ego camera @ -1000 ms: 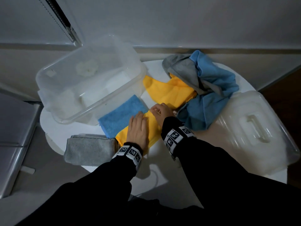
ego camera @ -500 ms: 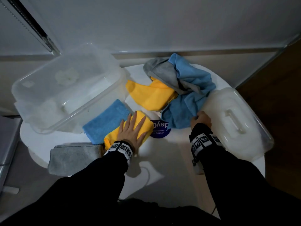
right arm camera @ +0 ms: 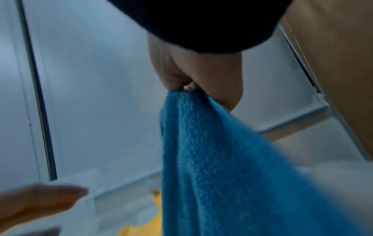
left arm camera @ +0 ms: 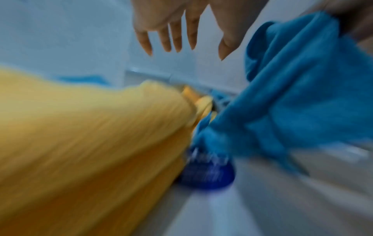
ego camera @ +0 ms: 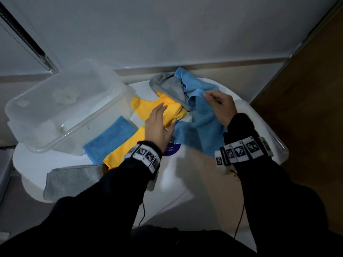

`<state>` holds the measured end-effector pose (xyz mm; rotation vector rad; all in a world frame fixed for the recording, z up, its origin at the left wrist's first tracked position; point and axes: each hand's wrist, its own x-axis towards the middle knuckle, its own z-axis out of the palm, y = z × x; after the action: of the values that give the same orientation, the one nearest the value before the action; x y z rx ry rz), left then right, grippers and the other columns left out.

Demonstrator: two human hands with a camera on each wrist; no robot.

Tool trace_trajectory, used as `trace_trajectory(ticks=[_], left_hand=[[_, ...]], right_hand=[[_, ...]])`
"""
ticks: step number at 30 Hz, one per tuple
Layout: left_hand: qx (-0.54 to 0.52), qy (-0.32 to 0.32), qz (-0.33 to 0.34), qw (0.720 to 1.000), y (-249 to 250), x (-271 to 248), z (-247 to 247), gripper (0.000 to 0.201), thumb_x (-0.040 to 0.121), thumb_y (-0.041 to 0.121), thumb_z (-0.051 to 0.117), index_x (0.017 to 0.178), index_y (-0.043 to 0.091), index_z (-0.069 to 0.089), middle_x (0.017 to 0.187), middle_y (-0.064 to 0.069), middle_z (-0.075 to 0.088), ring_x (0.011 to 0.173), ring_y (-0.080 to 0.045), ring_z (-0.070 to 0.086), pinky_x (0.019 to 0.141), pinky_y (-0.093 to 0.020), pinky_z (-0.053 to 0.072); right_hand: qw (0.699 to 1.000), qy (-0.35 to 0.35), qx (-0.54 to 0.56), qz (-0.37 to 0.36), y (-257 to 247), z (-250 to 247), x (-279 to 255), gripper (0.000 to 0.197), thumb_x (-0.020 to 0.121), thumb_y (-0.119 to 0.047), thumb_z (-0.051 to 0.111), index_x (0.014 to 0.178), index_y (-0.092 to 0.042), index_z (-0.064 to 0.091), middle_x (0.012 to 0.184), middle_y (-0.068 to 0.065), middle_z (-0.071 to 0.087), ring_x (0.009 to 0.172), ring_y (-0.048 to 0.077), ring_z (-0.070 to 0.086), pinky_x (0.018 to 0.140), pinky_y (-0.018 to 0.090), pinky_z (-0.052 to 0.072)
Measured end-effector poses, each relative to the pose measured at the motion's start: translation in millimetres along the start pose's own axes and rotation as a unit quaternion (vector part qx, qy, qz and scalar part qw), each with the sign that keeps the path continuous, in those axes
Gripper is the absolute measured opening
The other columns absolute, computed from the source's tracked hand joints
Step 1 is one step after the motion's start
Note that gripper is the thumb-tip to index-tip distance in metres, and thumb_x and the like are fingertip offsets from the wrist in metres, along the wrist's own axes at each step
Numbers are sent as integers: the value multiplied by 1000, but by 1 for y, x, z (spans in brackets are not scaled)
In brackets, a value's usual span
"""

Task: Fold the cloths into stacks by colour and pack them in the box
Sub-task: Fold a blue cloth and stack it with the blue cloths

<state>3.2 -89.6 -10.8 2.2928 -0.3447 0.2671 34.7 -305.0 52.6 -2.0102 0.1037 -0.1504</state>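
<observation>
Currently right hand pinches loose blue cloth mid-frame; left hand, fingers straight, empty. Advice: lift clear of yellow cloth, then find corners.

On a white round table, the right hand pinches a loose blue cloth at the far right, while the left hand, fingers straight, reaches over a crumpled yellow cloth. A clear box sits far left. Near it lie a folded blue cloth, a folded yellow cloth and a folded grey cloth.
</observation>
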Motion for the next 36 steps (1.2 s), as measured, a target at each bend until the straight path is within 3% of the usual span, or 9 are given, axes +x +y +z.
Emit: trace_trajectory(ticks=[4,7,12,17,21,25,28,31,36], left_hand=[[-58,-42,75,995,68,59,-15,53,79,48,61,122,18,55,121,2,61,112,-20,56,95,-48,42],[-105,9,80,991,82,78,-26,25,78,19,57,100,11,66,98,2,68,93,-15,61,87,-41,48],[-146,38,36,988,75,100,-54,19,82,7,51,87,8,69,77,4,63,72,-5,54,63,-18,41],[-111,102,-13,988,57,111,-76,23,80,20,55,87,8,72,78,-10,70,67,-6,56,64,-24,45],[-121,183,-5,976,65,117,-89,16,83,16,57,85,7,71,71,7,61,61,14,53,67,-7,41],[-190,238,37,952,80,110,-89,18,90,15,53,72,17,57,64,13,47,62,-1,43,61,-20,38],[-279,177,14,944,73,87,-64,25,94,17,46,71,23,41,66,8,39,62,1,36,58,-19,31],[-250,80,-82,961,53,50,-25,24,98,13,43,76,18,47,70,8,47,63,8,44,62,-14,36],[-177,-273,-212,922,10,-23,24,23,98,20,49,102,-1,60,85,-2,61,70,-4,55,72,-25,41]], right_hand=[[996,-56,48,-47,-49,-32,-3,18,90,-25,61,98,-13,72,87,5,69,84,6,58,84,31,48],[992,-93,77,-41,-72,-62,-13,27,86,-18,69,111,-11,68,76,-2,66,75,6,60,79,23,51],[973,-168,-160,3,-51,-115,-19,39,67,-38,83,98,-17,73,88,12,74,85,19,68,80,40,54],[966,-63,-252,-7,-34,-151,-20,28,73,-35,79,87,-10,76,73,10,68,67,5,54,52,12,34],[983,107,-143,-40,-35,-172,-18,31,67,-44,79,82,-17,75,60,-11,63,52,-7,48,55,11,37],[981,185,15,-63,-40,-185,-27,23,66,-32,82,67,-28,60,62,-17,59,62,-5,51,59,14,43],[982,158,90,-53,-20,-182,-43,23,69,-25,76,68,-28,53,75,-8,55,71,6,52,64,20,44],[995,69,67,15,24,-171,-62,13,64,-29,66,67,-28,53,67,-9,50,62,5,47,57,22,40],[957,-169,-34,235,97,-159,-99,28,82,3,65,89,-24,65,98,6,66,84,18,60,73,27,50]])
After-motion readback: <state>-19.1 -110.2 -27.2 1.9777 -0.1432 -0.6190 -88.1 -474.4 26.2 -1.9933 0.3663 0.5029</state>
